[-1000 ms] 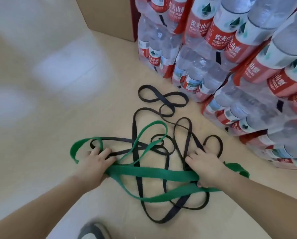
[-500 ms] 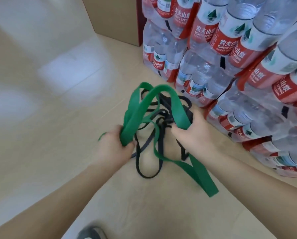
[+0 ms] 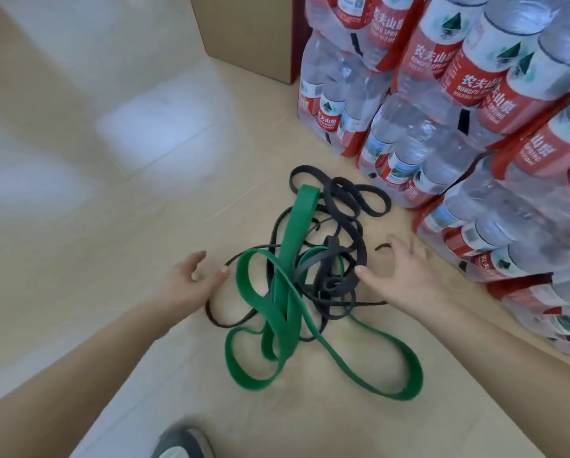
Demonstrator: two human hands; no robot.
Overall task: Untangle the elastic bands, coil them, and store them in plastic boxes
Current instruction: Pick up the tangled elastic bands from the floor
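Observation:
A tangle of elastic bands lies on the pale floor between my hands. The wide green band loops through thinner black bands, with one green loop stretching toward me on the right. My left hand hovers open just left of the pile, fingertips near a black strand. Just right of the pile, my right hand is open with fingers spread and holds nothing. No plastic box is in view.
Shrink-wrapped packs of water bottles with red labels are stacked along the right, close to the tangle. A cardboard box stands at the back. The toe of a shoe shows at the bottom edge.
Both hands were gripping the bunched bands and holding them up half a second ago. Now the bands lie dropped in a heap on the floor and both hands are open beside it.

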